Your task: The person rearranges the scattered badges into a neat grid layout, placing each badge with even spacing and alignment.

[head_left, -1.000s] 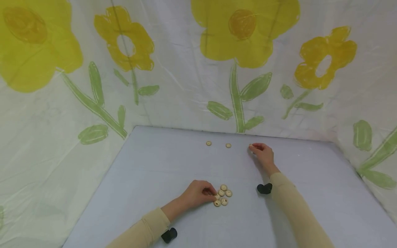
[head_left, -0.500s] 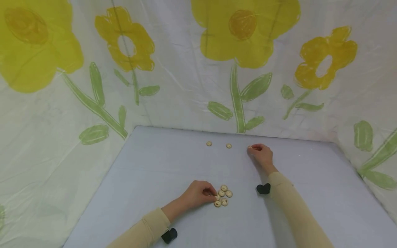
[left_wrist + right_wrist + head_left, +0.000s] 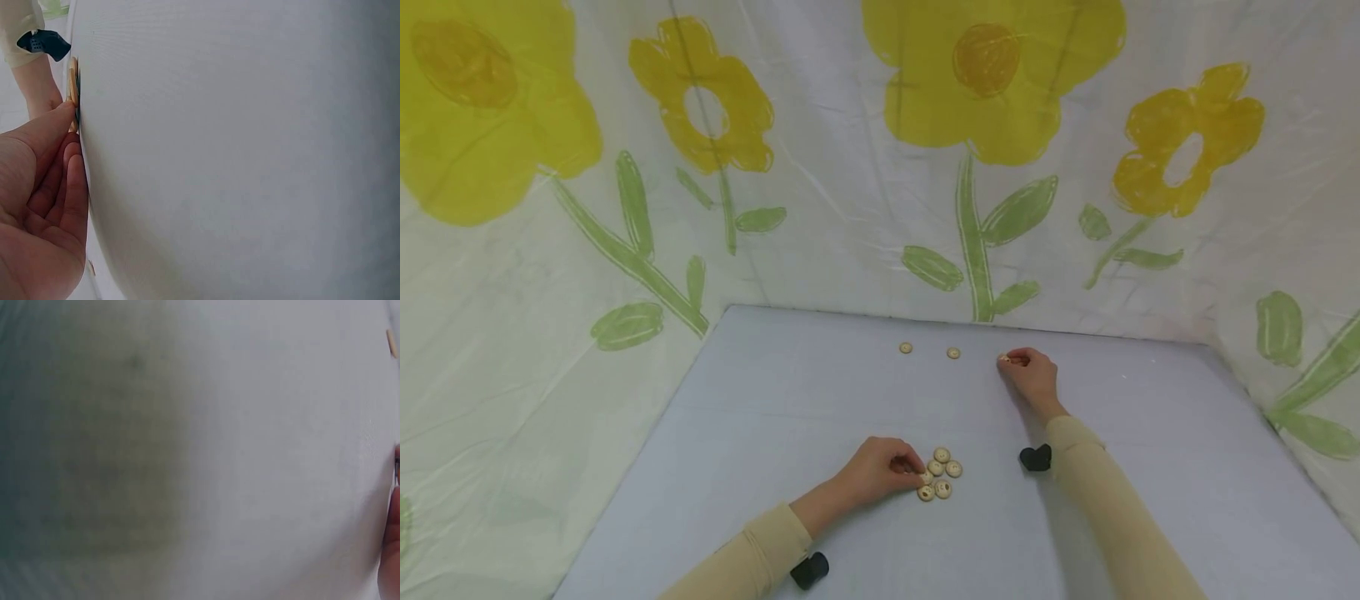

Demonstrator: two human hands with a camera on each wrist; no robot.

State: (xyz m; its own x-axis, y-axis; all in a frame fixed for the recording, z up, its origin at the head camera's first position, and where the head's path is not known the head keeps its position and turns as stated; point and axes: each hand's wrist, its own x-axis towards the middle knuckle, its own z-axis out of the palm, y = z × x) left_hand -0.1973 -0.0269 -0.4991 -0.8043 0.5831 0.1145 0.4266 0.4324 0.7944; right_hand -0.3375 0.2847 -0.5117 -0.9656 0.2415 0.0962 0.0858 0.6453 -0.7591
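The right hand, reached out toward the back of the bench, holds a narrow pinch, thumb and fingers closed on the edge of a wooden-looking button; whether that button already touches the surface I cannot tell. The step in hand seems to be seating it there, and it would go best with the fingertips low, the disc level, and the thumb and fingers released together so that it neither flips nor slides. Just left of it lies the middle button, and beyond that the leftmost button, apart from each other and roughly in line; matching their gap looks the sensible guide for spacing, with care not to brush the nearer one on lifting away. Closer to the person, the left hand pinches another button at the left side of a close cluster of buttons. A light grip on the rim should suit it, since a hard pull could drag its neighbours along. Past the bench's far edge hangs a flower-printed cloth, well clear of both hands.
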